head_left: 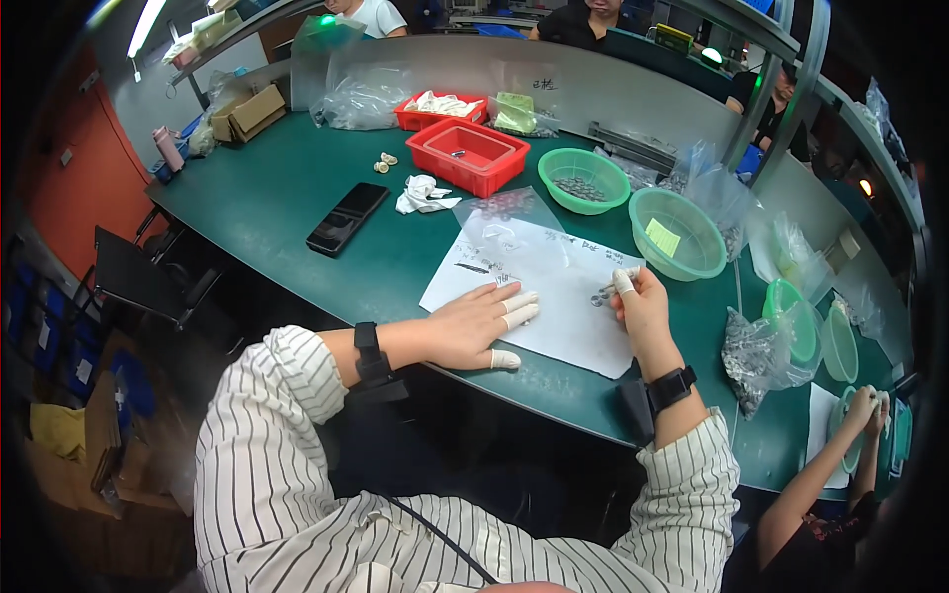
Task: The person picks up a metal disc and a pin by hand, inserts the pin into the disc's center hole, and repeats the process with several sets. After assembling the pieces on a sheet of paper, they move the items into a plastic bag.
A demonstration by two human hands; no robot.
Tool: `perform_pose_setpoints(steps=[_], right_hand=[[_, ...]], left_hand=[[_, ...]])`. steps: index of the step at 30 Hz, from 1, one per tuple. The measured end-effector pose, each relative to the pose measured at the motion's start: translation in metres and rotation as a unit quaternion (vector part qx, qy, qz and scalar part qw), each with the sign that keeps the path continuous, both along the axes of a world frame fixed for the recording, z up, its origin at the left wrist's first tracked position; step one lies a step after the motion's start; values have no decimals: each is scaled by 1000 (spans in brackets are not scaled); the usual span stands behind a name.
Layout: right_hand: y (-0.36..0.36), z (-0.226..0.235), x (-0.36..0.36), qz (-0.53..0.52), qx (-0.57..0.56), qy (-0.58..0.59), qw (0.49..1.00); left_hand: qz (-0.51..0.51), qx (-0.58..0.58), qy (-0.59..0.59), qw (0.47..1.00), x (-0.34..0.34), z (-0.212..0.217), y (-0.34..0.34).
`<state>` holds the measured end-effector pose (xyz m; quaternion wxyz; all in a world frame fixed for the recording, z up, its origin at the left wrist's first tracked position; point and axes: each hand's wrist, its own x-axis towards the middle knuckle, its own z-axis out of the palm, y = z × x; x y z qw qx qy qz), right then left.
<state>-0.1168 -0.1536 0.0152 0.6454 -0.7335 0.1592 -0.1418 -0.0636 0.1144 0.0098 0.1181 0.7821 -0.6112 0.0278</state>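
Paper (568, 318) lies flat on the green table (257, 222), handwriting along its far and left portions. Left hand (467, 328): palm down, fingers extended and slightly spread, resting across the paper's left near edge; it has hold of nothing visible. Pale finger cots (505, 361) cover its thumb and two fingers. Right hand (647, 308): at the paper's right side, fingers curled inward, thumb and forefinger close together. Small grey parts (599, 298) lie at these fingertips, over the paper — whether one is pinched cannot be told at this size.

Clear plastic bag (514, 219) overlaps the paper's far edge. Far left of the paper: black phone (347, 219) and crumpled white cloth (425, 195). Beyond: red tray (450, 174). Far right: two green bowls (680, 265) — the left one containing grey pieces (578, 188), the right one a yellow note (661, 238).
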Motion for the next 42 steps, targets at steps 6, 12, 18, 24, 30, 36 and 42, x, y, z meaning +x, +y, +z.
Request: perform_pose_setpoints(steps=[6, 12, 18, 24, 30, 36, 42], right_hand=[[-6, -9, 3, -2, -1, 5, 1000], [-14, -11, 4, 10, 4, 19, 1000], [-14, -5, 1, 33, -7, 29, 999], [-18, -12, 4, 37, 5, 14, 999], [-12, -9, 3, 51, 1, 18, 999], [-18, -13, 7, 43, 24, 11, 999], [-23, -17, 11, 20, 35, 6, 999]], left_hand=[[23, 37, 4, 999, -1, -5, 3], [22, 36, -1, 999, 2, -9, 2], [17, 47, -17, 999, 1, -5, 0], [-4, 40, -19, 999, -1, -5, -4], [-1, 53, -11, 999, 1, -3, -2], [-10, 69, -3, 998, 5, -1, -6], [7, 113, 13, 993, -1, 4, -17]])
